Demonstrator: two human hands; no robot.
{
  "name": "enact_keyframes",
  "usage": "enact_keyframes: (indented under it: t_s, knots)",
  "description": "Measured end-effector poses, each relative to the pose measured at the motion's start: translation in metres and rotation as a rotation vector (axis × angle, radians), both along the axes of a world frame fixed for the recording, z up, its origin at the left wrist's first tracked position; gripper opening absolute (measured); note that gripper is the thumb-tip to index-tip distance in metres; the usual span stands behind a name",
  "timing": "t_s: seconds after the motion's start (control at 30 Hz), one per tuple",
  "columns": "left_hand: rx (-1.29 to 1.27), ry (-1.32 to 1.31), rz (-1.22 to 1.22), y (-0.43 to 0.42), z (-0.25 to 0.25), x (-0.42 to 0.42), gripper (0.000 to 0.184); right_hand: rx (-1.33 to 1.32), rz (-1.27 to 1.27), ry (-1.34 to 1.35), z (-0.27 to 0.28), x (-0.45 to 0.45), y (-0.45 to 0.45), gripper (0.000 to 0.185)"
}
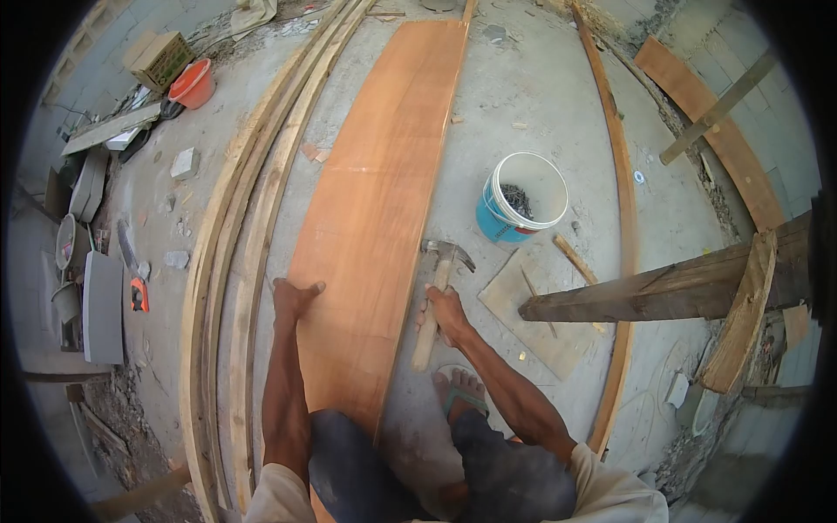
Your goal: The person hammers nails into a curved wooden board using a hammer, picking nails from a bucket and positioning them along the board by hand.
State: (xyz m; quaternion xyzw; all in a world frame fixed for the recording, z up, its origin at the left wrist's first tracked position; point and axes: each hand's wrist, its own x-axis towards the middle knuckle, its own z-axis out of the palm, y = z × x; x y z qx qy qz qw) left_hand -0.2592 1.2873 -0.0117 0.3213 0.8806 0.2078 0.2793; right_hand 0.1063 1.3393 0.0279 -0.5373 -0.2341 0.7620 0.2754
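A long reddish-brown plywood board (370, 209) stretches away from my legs across the concrete floor. My left hand (296, 299) grips its left edge, with the thumb on the top face and the fingers mostly hidden at the side. Just off the board's right edge, my right hand (446, 312) is closed around the wooden handle of a claw hammer (444, 268). The hammer's metal head points away from me, and the lower handle shows below my fist.
A white-and-blue bucket (495, 213) with nails in it stands right of the board. Long timber strips (253, 227) lie to the left. A thick wooden beam (645, 292) juts in from the right. Farther left are a handsaw (135, 266) and an orange-red bucket (193, 84).
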Motion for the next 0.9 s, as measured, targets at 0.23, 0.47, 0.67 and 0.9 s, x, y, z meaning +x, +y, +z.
enact_keyframes:
  t_s: [0.23,0.47,0.67,0.9]
  knots:
    - [-0.018,0.053,-0.015,0.000,0.003,0.002,0.112,-0.006,-0.002,-0.031,0.003,0.004,0.001,0.021]
    - [-0.040,-0.014,-0.031,-0.002,0.006,-0.001,0.118,0.101,-0.065,0.004,-0.014,0.038,-0.008,0.023]
    - [0.278,0.172,-0.087,0.005,0.024,0.053,0.105,0.959,-0.162,-0.335,-0.017,0.061,-0.030,0.023]
    - [0.199,-1.205,-0.216,0.004,0.104,0.203,0.104,0.434,0.047,-0.274,0.090,0.047,-0.036,0.033]
